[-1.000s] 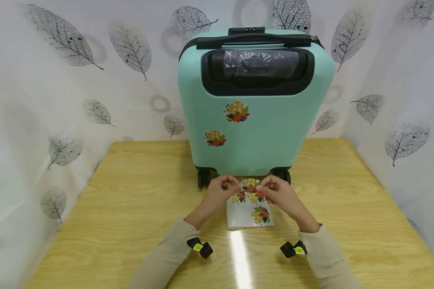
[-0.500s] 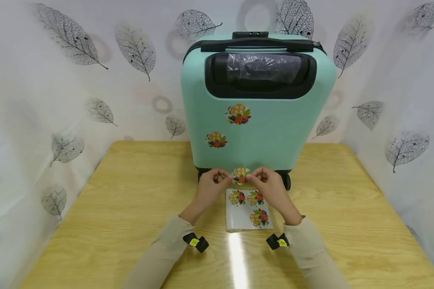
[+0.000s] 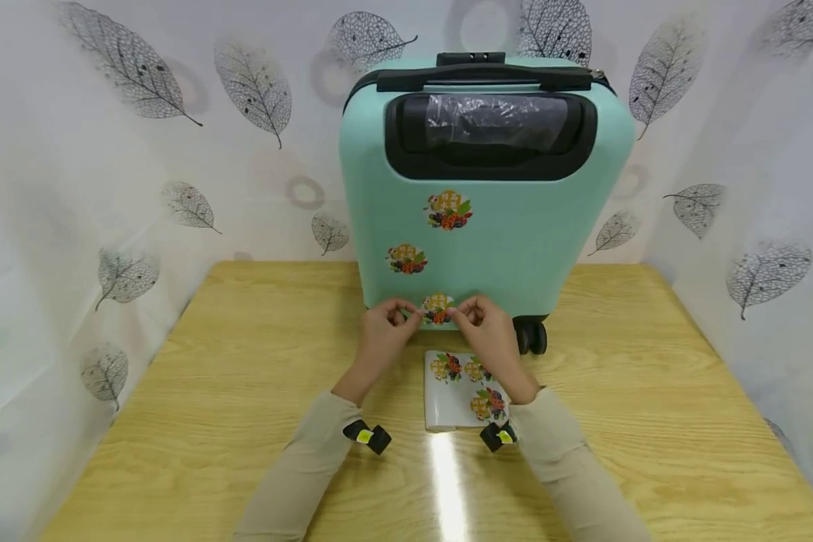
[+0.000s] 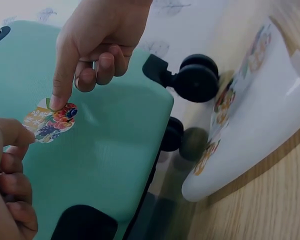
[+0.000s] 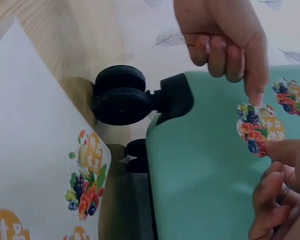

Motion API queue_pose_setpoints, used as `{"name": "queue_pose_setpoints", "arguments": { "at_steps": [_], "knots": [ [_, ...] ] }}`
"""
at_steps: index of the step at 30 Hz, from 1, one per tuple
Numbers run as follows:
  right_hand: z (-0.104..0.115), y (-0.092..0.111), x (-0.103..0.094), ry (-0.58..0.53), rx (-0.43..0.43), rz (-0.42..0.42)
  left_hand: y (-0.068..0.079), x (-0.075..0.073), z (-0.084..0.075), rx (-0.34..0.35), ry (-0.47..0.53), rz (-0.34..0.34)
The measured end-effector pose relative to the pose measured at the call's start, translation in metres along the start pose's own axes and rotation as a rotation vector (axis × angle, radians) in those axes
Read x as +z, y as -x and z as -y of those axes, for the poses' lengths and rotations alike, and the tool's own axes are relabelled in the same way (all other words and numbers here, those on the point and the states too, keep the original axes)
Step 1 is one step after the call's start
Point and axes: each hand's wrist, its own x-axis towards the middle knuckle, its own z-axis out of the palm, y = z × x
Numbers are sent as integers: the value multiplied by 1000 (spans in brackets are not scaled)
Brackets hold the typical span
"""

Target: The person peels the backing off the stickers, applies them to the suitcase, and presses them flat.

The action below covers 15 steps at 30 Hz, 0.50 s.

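Observation:
Between both hands a round fruit sticker [image 3: 437, 309] is stretched out, in front of the lower part of a mint-green suitcase [image 3: 508, 248]. My left hand [image 3: 383, 331] pinches its left edge between thumb and forefinger. The right edge is pinched the same way by my right hand [image 3: 485, 331]. In both wrist views the sticker [image 4: 51, 120] faces outward, close over the suitcase shell [image 5: 200, 165]. Two matching stickers are stuck higher up: one [image 3: 449, 210] below the handle recess, another [image 3: 406, 259] lower and to the left.
A white sticker sheet [image 3: 450, 403] with several fruit stickers lies on the wooden table [image 3: 257, 361], just before the suitcase. A black caster wheel [image 3: 531, 336] shows at the suitcase's lower right. Leaf-printed cloth [image 3: 244, 173] hangs behind and at both sides.
The sticker has come up off the sheet, pinched between both hands. Both hands have carried it forward, up and slightly left, from the sheet to the suitcase's lower front.

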Motion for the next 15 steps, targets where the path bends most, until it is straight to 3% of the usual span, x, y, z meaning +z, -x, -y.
{"name": "queue_pose_setpoints", "arguments": {
  "at_steps": [15],
  "knots": [
    [2, -7, 22, 264, -165, -146, -7, -6, 8, 115, -208, -113]
  ]
}}
